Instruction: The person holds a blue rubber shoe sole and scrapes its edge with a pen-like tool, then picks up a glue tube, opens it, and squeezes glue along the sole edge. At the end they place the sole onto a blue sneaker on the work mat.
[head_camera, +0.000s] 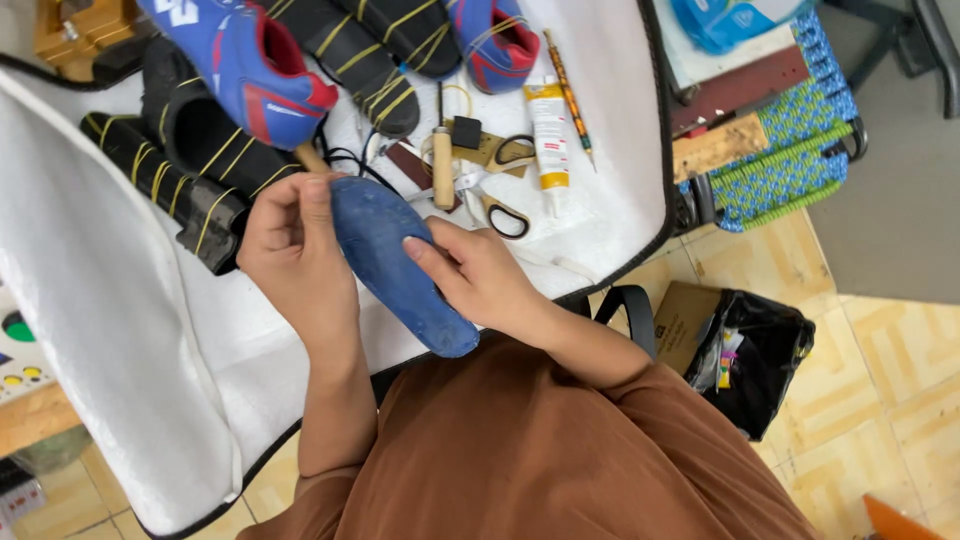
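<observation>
Insole (395, 262): blue, flat, elongated, surface worn and mottled. Held slantwise above the near edge of the white padded mat (100, 300), toe end toward the blue shoe (245, 65), heel end toward the mat's black-trimmed border. Gripped at the toe and at mid-length.

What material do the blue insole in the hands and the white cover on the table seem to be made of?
The blue flat insole, held by the left hand and right hand, looks like foam or soft rubber: matte, slightly speckled, no gloss. The white table cover looks like padded fabric or foam sheet, matte, with a dark stitched edge; which one is unclear.
</observation>
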